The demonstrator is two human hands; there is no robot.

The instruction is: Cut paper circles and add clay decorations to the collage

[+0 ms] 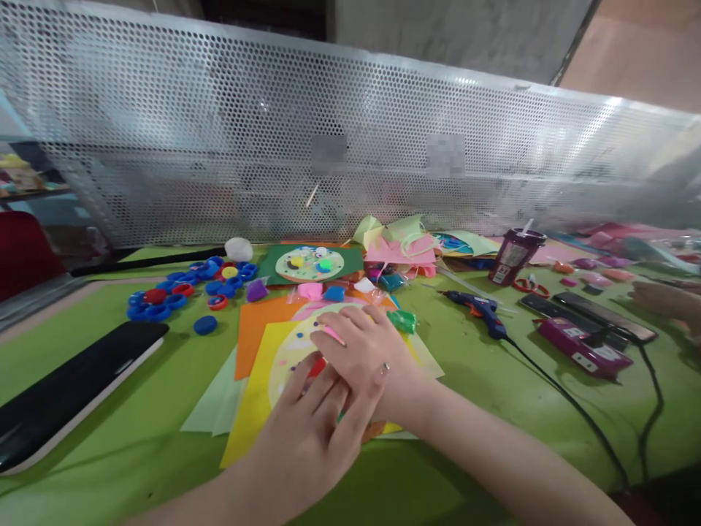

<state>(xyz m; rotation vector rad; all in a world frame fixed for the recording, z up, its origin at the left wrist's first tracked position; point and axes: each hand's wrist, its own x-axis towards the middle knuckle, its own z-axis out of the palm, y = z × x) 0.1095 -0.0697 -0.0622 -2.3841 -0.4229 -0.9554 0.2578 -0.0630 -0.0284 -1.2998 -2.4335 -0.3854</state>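
Observation:
My left hand (315, 427) has its fingers spread and lies low over a pale round paper disc (282, 359) dotted with small coloured bits of clay. Partly over its fingertips comes my right hand (369, 354), fingers stretched out flat above the same disc. Pink and red patches show beside the fingers, and the hands hide much of the disc. Beneath it is a yellow paper sheet (249, 409), on top of an orange sheet (252, 329) and pale green sheets. A crumpled green packet (402, 321) rests near my right knuckles.
Behind lie a decorated disc (285, 264), small clay packets and blue bottle caps (175, 301). A black case (82, 394) is at left. On the right are a glue gun (482, 310), cup (515, 257), power strip (585, 347), phones and another person's hand (671, 303). A perforated metal panel (350, 146) stands behind.

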